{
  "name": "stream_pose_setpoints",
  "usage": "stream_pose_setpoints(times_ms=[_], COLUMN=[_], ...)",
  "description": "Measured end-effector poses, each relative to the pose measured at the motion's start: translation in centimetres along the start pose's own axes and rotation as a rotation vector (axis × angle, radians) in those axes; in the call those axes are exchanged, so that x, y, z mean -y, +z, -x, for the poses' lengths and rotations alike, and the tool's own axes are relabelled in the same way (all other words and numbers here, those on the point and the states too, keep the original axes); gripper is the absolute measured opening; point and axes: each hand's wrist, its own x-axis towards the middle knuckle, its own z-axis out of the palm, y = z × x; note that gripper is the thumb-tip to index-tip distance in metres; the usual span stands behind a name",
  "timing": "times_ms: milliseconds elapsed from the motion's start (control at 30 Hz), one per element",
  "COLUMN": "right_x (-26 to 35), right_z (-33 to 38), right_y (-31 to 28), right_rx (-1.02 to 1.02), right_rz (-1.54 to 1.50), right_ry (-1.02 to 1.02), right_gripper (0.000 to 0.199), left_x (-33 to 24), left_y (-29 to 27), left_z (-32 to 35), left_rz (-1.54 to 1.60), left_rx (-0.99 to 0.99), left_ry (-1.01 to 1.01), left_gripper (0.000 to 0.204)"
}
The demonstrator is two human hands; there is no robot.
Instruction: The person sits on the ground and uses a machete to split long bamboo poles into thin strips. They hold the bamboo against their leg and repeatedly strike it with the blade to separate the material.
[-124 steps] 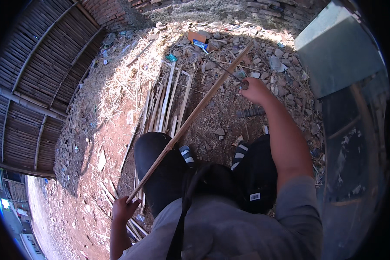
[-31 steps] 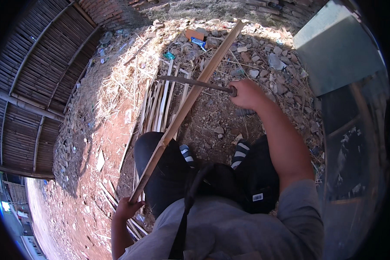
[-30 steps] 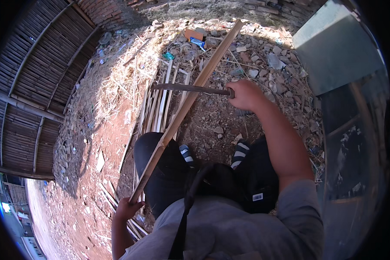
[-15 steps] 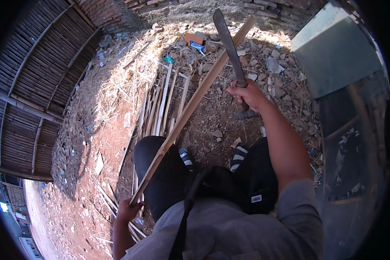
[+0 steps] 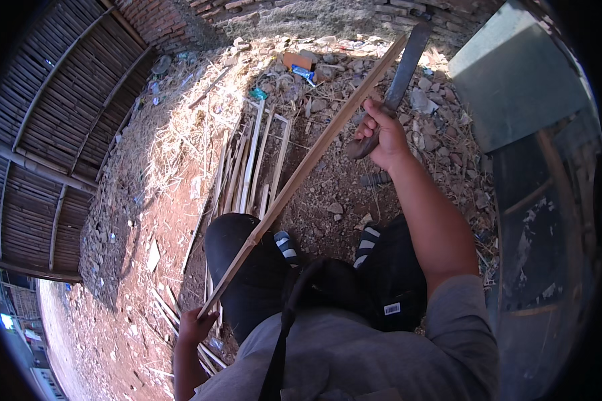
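My right hand [image 5: 386,137] is wrapped round the dark handle of a machete [image 5: 408,67], whose broad blade points up and away to the right. A long split bamboo strip [image 5: 308,164] runs diagonally from the lower left to the far upper right, crossing over my left thigh. Its near end sits in the closed fingers of my left hand [image 5: 197,325]. The blade lies just right of the strip's far end; whether the two touch, I cannot tell.
Several cut bamboo strips [image 5: 247,160] lie on the dirt ahead to the left, and more strips [image 5: 167,311] rest beside my left hand. Rubble and stones [image 5: 441,134] cover the ground before a brick wall [image 5: 281,27]. A bamboo-slat panel [image 5: 53,87] stands left, a grey-green board [image 5: 515,80] right.
The machete has swung from the left of the strip's far end over to its right, its blade now tilted rightward. My right hand has turned; the strip has shifted slightly.
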Motion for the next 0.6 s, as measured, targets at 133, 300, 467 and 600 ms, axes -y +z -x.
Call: stream_pose_setpoints(times_ms=[133,300,467,600], right_x=[0.1,0.4,1.5,2.6], right_z=[0.3,-0.5,-0.5,-0.2], right_y=[0.3,-0.9,-1.3,-1.9], right_rx=[0.005,0.079,0.231,0.347], right_rz=[0.006,-0.017,-0.034,-0.080], right_ry=[-0.002,0.014,0.014,0.042], right_gripper=[0.017,0.014,0.014,0.014], left_x=[-0.1,-0.1,0.7,0.7], left_y=[0.1,-0.4,-0.3,-0.3], left_z=[0.0,-0.3,-1.0,-1.8], left_rz=[0.005,-0.057,-0.063,-0.040], left_rx=[-0.020,-0.038,0.016,0.057], left_ry=[0.049,0.087,0.041,0.041], left_gripper=[0.038,0.038,0.039,0.040])
